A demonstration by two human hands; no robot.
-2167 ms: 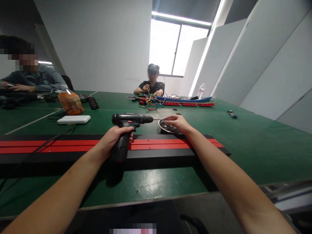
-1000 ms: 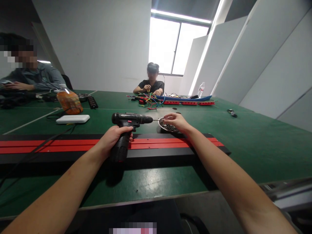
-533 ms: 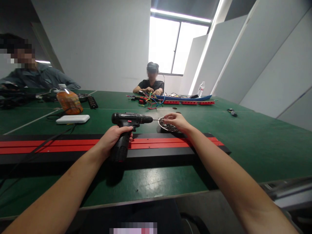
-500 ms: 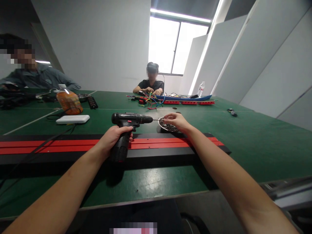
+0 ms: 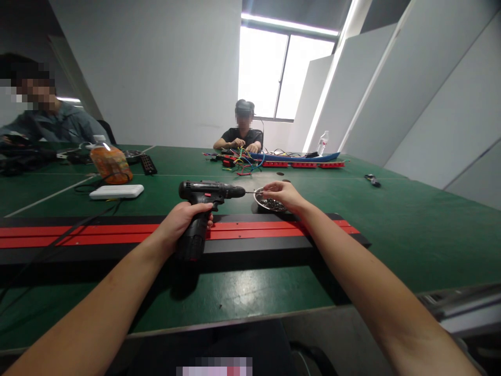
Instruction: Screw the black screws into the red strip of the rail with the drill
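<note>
My left hand (image 5: 188,222) is wrapped round the grip of a black cordless drill (image 5: 203,192), whose bit points to the right. The fingertips of my right hand (image 5: 284,194) are pinched together at the tip of the bit; whatever they hold there is too small to make out. Just below those fingers stands a round metal bowl (image 5: 256,201) of small dark screws (image 5: 274,204). Under the drill lies a long black bar with a red strip (image 5: 250,230) along its top, a few small screw heads showing in it.
An orange drink bottle (image 5: 111,162) and a white power bank (image 5: 116,191) with a cable are at the left. Across the green table (image 5: 410,230), a person (image 5: 242,138) handles coloured wires (image 5: 246,164) beside a blue strip (image 5: 301,157). Another person (image 5: 58,122) sits far left.
My hands and the drill have stayed practically still. The person at the far left has shifted, drawing an arm back leftward from the table.
</note>
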